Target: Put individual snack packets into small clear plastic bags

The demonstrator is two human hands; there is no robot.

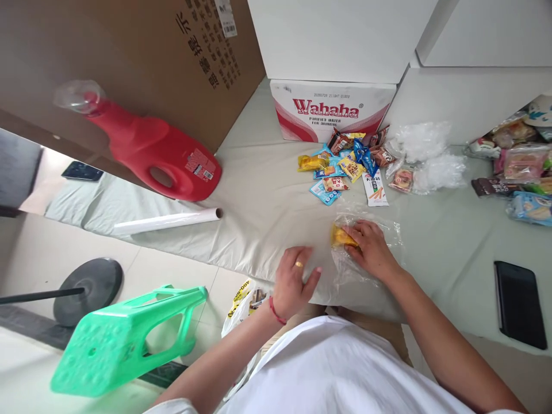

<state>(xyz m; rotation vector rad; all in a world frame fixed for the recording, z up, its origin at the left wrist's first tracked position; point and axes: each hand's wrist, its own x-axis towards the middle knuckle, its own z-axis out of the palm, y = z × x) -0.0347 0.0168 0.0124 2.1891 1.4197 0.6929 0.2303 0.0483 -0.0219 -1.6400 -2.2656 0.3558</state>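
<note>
My right hand (368, 246) is closed around a yellow-wrapped snack (340, 236), which lies on or in a clear plastic bag (388, 236) on the cloth-covered surface. Which of the two, I cannot tell. My left hand (295, 276), with a gold ring and a red wrist cord, hovers to the left with its fingers apart and nothing in them. Just beyond the bag sits a pile of small snack packets (351, 167) in blue, yellow, brown and white. Another yellow packet (311, 163) is at the pile's left edge.
A Wahaha carton (332, 109) stands behind the pile. Crumpled clear bags (431, 164) and more snacks (524, 164) lie right, above a black phone (520, 303). To the left are a red jug (161, 152), a white roll (168, 221) and a green stool (125, 342).
</note>
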